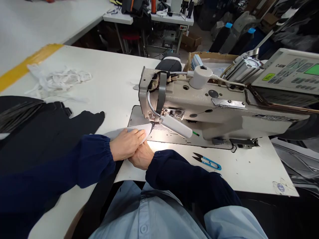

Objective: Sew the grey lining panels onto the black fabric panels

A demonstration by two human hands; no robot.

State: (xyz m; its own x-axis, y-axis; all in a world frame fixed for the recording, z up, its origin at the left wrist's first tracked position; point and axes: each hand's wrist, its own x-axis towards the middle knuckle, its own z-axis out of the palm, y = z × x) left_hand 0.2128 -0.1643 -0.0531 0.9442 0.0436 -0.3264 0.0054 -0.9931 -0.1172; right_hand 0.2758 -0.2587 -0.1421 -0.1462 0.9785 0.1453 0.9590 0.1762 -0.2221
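A white fabric piece (147,128) with a dark edge lies on the sewing machine's metal plate, one end at the needle area. My left hand (127,142) presses over this fabric from the left, fingers together and closed on it. Just below, my right hand (142,156) is closed at the fabric's near edge, partly covered by my left hand. The sewing machine (189,99) stands right of my hands. A slim white lamp (176,126) lights the stitching spot, where the needle itself is hard to make out.
Blue-handled thread snips (207,161) lie right of my right forearm. Dark fabric pieces (62,132) are stacked at left, with a tangle of white strips (61,79) behind them. A control panel (291,71) stands at right, and a cardboard box (214,56) sits behind the machine.
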